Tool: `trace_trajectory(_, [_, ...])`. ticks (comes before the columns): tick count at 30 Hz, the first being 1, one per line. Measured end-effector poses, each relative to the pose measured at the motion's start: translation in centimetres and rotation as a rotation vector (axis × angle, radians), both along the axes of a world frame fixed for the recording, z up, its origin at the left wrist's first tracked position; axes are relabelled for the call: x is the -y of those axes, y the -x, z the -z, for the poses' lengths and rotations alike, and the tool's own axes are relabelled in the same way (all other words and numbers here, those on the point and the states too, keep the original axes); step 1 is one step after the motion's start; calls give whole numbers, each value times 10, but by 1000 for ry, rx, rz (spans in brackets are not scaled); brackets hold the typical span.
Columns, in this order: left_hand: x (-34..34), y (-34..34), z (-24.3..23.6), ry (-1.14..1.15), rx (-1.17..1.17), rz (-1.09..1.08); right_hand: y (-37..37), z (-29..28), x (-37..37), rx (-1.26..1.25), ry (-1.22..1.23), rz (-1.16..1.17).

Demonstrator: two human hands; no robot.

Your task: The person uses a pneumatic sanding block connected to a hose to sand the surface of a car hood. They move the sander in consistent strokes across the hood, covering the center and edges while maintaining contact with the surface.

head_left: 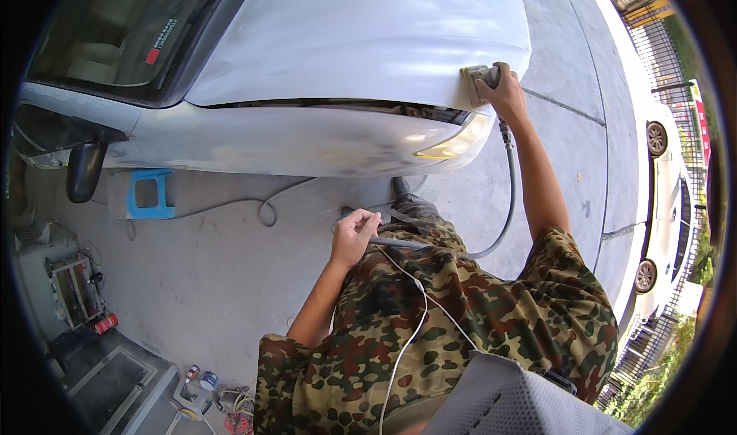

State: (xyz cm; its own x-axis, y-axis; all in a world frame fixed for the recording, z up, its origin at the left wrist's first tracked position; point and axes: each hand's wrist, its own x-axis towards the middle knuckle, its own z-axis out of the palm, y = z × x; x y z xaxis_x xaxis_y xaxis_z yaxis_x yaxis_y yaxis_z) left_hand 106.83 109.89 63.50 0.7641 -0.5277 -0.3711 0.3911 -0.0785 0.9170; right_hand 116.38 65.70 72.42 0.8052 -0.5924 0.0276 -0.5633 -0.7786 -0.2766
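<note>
My right hand (507, 97) is closed around a power sander (477, 84) with a flat, squarish pad. The pad rests on the front corner of the car's hood (368, 43), near its edge above the headlight (453, 142). From the sander a grey hose (510, 189) hangs down and curves back across my waist. My left hand (355, 235) is in front of my belly, its fingers curled together on the hose; the grip inside the palm is partly hidden. The hood and fender (307, 139) look patchy white and grey, with a dark gap between them.
A blue plastic step stool (150, 194) stands beside the car, below the side mirror (86, 170). Thin hose loops (267, 214) lie on the concrete floor. Equipment (73, 285) and cans (207, 380) are at lower left. A white car (664, 212) is parked along the fence at right.
</note>
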Motion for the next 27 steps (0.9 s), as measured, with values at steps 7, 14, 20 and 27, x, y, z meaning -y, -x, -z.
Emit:
trace_trajectory(7, [0,-5,-3,-9,-31,34,-5,8,36,-68,30,63])
trace_trajectory(14, [-3,7,-8,-48,-58,-4,-77,-7,-64,-75,21,-238])
trace_trajectory(20, [-4,25,-5,8,-86,-79,-99,-14,-96,-46,46,-380])
trace_trajectory(27, [-10,25,3,18,-90,-123,-65,-5,-14,-101,3,-151])
